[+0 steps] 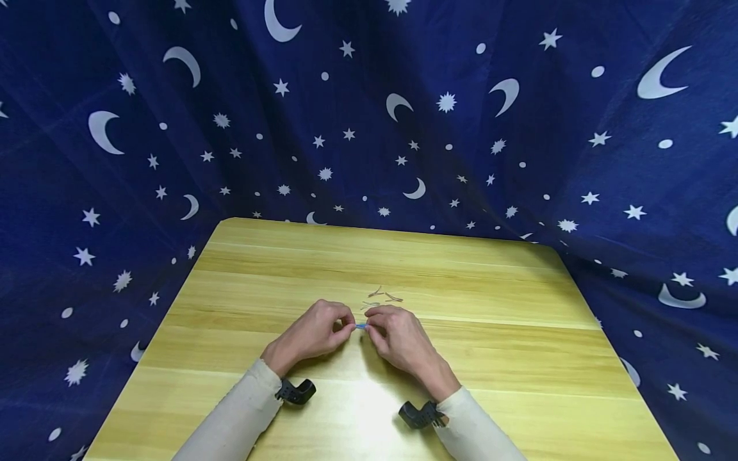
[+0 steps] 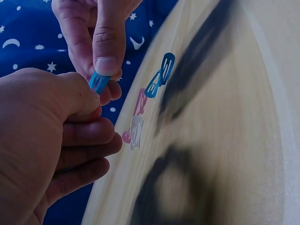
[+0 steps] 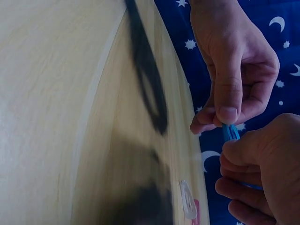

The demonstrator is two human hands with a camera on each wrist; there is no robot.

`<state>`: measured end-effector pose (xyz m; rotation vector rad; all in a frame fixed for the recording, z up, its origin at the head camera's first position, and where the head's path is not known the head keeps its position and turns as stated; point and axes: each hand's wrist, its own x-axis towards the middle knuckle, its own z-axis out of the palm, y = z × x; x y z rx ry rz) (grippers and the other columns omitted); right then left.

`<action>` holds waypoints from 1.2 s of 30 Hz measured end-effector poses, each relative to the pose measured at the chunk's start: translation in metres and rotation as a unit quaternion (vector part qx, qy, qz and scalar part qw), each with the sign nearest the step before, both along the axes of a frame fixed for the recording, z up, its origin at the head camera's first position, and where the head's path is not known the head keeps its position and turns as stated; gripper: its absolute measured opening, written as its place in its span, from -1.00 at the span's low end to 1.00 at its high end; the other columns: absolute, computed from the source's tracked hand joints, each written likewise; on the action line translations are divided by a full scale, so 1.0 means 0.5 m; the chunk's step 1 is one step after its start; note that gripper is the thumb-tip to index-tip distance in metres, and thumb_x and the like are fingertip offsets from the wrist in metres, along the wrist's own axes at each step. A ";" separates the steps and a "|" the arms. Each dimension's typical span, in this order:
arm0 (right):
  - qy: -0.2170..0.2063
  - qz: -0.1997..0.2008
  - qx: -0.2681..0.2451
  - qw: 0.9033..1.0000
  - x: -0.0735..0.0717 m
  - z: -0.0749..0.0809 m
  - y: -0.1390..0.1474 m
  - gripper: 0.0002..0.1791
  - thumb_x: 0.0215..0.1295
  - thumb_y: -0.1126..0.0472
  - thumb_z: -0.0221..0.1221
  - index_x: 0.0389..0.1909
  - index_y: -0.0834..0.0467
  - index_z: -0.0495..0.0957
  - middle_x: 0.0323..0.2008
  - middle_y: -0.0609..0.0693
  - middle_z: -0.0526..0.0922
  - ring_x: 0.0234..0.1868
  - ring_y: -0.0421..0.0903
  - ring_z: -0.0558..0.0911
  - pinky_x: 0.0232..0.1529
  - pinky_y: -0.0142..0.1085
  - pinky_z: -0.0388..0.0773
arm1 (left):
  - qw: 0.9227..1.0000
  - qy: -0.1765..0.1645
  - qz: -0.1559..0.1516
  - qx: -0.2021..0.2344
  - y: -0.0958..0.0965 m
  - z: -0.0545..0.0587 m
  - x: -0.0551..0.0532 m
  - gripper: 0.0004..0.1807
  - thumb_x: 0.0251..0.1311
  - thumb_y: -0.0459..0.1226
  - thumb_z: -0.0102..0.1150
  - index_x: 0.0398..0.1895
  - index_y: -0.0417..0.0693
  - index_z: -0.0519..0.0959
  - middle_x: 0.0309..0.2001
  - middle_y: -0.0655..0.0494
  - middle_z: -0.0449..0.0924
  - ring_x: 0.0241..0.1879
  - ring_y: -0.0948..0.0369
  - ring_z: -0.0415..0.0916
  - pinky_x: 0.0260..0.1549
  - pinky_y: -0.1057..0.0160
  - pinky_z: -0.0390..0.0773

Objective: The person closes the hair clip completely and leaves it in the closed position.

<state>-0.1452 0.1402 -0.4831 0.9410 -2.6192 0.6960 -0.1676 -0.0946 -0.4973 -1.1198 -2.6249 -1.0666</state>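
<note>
Between the two hands is a blue snap hair clip (image 1: 361, 326), pinched at one end by each hand. My left hand (image 1: 321, 330) grips one end between thumb and index finger, its other fingers curled loosely in the left wrist view. At the opposite end, the thumb and fingers of my right hand (image 1: 400, 336) hold the clip. The middle of the clip (image 2: 99, 82) shows between the fingertips, and its ends are hidden under them. Both hands are raised over the wooden table.
More snap clips lie on the table (image 1: 490, 371): two blue ones, a dark one (image 2: 167, 68) and a lighter one (image 2: 152, 87), a pink one (image 2: 140, 101) and a white one (image 2: 136, 131). A dark blue curtain (image 1: 357, 96) with moons and stars hangs behind the table.
</note>
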 end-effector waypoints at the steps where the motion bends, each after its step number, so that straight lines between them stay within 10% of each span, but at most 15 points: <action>1: 0.002 0.000 0.000 1.000 0.000 -0.001 0.000 -0.94 0.36 0.27 0.43 -0.24 0.16 0.85 -0.01 0.03 0.88 0.01 0.00 0.86 0.06 -0.16 0.82 | 1.000 0.000 0.000 0.000 0.000 0.000 0.000 -0.92 0.36 -0.39 0.37 -0.31 -0.12 0.78 -0.33 0.17 0.80 -0.36 0.40 0.63 -0.26 0.21 0.80; 18: 0.040 0.003 -0.014 0.999 -0.003 -0.008 -0.003 -0.95 0.32 0.29 0.45 -0.27 0.14 0.87 -0.06 0.01 0.86 -0.24 -0.14 0.81 -0.25 -0.29 0.78 | 1.000 0.011 0.005 0.006 0.003 0.000 0.000 -0.90 0.30 -0.42 0.40 -0.36 -0.07 0.74 -0.38 0.19 0.77 -0.38 0.41 0.63 -0.32 0.26 0.78; 36: 0.043 0.006 -0.034 0.998 -0.002 -0.011 -0.007 -0.95 0.28 0.34 0.45 -0.27 0.21 0.85 -0.15 0.01 0.87 -0.18 -0.08 0.86 -0.11 -0.27 0.83 | 1.000 0.020 0.009 0.010 0.003 -0.001 0.000 -0.87 0.27 -0.44 0.39 -0.39 -0.05 0.72 -0.41 0.20 0.74 -0.40 0.41 0.62 -0.33 0.24 0.79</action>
